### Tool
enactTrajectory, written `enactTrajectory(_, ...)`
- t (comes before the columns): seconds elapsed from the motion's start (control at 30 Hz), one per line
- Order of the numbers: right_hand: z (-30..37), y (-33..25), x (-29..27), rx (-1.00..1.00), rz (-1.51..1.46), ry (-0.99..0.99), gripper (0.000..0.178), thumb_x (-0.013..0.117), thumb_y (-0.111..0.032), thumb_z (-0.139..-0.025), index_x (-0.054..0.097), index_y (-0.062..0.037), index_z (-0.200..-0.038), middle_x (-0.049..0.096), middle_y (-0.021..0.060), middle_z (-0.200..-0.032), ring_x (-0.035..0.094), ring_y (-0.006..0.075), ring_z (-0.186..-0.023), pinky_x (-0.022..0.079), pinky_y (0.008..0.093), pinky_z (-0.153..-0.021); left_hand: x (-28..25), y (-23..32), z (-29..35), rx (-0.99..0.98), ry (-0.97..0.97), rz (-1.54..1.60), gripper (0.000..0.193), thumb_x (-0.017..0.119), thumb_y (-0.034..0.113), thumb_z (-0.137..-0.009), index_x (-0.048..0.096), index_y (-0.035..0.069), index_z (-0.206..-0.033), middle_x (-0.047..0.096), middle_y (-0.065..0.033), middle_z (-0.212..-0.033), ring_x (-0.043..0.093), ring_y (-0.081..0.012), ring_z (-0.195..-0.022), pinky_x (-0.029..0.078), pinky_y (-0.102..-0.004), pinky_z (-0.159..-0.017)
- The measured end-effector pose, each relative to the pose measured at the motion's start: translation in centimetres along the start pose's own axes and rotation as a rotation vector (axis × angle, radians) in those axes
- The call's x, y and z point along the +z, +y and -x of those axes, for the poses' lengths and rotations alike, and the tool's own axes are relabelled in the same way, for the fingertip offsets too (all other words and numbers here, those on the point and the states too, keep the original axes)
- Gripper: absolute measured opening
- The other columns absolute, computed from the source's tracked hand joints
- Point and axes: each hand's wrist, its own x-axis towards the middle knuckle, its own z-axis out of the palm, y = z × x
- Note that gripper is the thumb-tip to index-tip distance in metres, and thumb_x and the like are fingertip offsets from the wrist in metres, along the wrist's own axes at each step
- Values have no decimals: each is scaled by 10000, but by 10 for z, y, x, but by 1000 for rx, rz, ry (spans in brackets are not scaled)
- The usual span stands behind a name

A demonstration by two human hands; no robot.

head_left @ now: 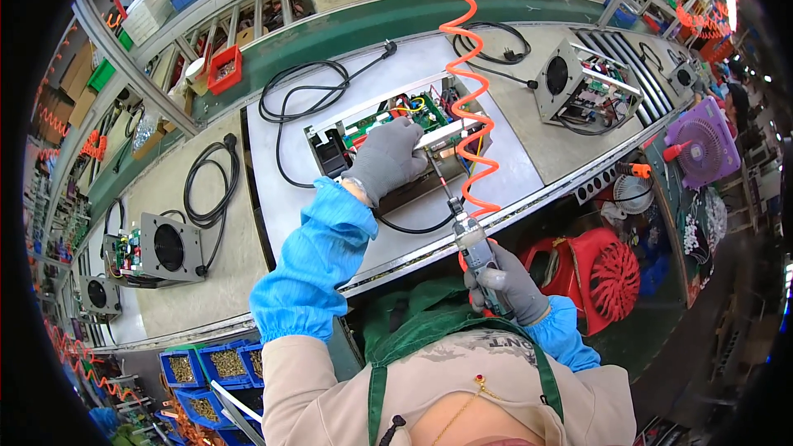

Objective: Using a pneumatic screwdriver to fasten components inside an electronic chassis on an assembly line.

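Observation:
An open metal electronics chassis (429, 139) with a green circuit board and a black fan lies on the white work surface before me. My left hand (388, 158), in a grey glove, is closed over its front rail, fingers on the inner side and thumb near the front. My right hand (508, 285), gloved too, is wrapped round an air screwdriver (472, 244). Its long bit points up and left, the tip at the chassis's front rail beside my left fingers. My left hand hides part of the board; whether a screw sits at the tip cannot be made out.
An orange coiled hose (471, 12) hangs past the chassis's right end. Black power cords (306, 91) lie around it. Similar fan units stand at the left (169, 248) and right (570, 83). Blue screw bins (227, 362) sit below left; a red stool (591, 277) is below right.

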Motion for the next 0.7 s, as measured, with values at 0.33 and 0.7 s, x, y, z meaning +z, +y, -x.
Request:
enactTrajectory(0.33,2,15,-11,-86,-7,-25,559,637,-483,-797,518,-58,-1140,599,62,-824,604,133,-603,536,296,-540,2,4,-7,153,77,66,251,622,228,-742,556,-4,-810,569,-201,-854,577,-398,-802,473,-476,-698)
enactTrajectory(0.7,-8,21,-22,205,206,151,284,496,-326,-951,646,-97,-876,650,28,-753,593,78,-642,447,198,-562,1,9,1,51,70,56,130,617,109,-732,570,8,-799,552,-173,-815,570,-378,-744,468,-456,-674)
